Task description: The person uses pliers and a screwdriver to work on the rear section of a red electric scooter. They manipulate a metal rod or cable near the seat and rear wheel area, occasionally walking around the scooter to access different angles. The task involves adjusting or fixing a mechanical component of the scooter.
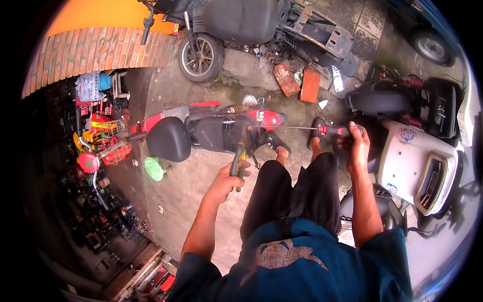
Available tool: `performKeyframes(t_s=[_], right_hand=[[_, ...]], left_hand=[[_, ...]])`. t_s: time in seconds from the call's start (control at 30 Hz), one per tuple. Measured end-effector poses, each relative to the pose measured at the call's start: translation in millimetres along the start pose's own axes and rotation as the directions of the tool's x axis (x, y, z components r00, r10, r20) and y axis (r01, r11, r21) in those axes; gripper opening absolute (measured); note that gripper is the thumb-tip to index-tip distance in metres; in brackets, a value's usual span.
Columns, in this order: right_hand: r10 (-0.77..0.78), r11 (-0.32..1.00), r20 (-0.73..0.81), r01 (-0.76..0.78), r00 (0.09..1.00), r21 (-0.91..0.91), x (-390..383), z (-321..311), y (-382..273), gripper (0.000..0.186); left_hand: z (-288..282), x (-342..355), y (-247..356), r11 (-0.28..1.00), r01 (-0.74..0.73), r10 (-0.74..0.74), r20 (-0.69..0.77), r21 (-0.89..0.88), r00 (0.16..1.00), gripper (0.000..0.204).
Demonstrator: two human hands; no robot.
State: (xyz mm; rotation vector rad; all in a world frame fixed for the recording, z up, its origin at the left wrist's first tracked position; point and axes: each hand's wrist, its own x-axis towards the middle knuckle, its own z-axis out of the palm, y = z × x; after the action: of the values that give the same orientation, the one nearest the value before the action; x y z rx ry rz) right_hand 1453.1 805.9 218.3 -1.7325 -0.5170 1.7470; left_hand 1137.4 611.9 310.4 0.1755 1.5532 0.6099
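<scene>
My left hand is closed around the yellow-and-dark handles of a pair of pliers. Their jaws point away from me, over the rear part of a red and black scooter. In my right hand is a screwdriver with a red and black handle. Its long thin shaft points left, and the tip end comes close to the pliers' jaws; I cannot tell whether they touch. Both tools are held above the ground, in front of my knees.
A dark motorbike stands at the far side, with two red bricks near it. At the right is a white scooter body panel beside a black wheel. A green round object lies on the concrete. Cluttered shelves fill the left.
</scene>
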Motion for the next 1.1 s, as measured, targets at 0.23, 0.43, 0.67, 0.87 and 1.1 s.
performKeyframes(t_s=[0.23,0.43,0.67,0.87,1.1], right_hand=[[-0.004,1.000,-0.015,0.005,1.000,0.020,0.0,1.1,-1.3,0.030],[-0.002,1.000,0.005,0.002,1.000,0.009,0.1,0.6,-0.5,0.031],[-0.003,1.000,0.000,0.003,1.000,0.008,-1.0,1.8,1.7,0.031],[-0.005,1.000,0.004,0.005,1.000,0.006,-1.1,2.6,1.3,0.032],[-0.002,1.000,0.022,0.002,1.000,-0.016,-1.4,1.2,-0.4,0.031]], left_hand=[[-3.7,-3.6,12.6,1.000,0.024,-0.024,0.033,0.003,0.999,0.065],[-11.5,-1.9,15.9,0.996,0.053,-0.055,0.028,0.068,0.998,0.062],[-14.8,0.6,10.4,0.993,0.068,-0.071,0.024,0.096,0.997,0.060],[-9.2,-4.0,16.4,0.995,0.051,-0.052,0.011,0.087,0.999,0.059],[-7.5,-5.5,13.2,0.997,0.041,-0.040,-0.008,0.059,0.999,0.056]])
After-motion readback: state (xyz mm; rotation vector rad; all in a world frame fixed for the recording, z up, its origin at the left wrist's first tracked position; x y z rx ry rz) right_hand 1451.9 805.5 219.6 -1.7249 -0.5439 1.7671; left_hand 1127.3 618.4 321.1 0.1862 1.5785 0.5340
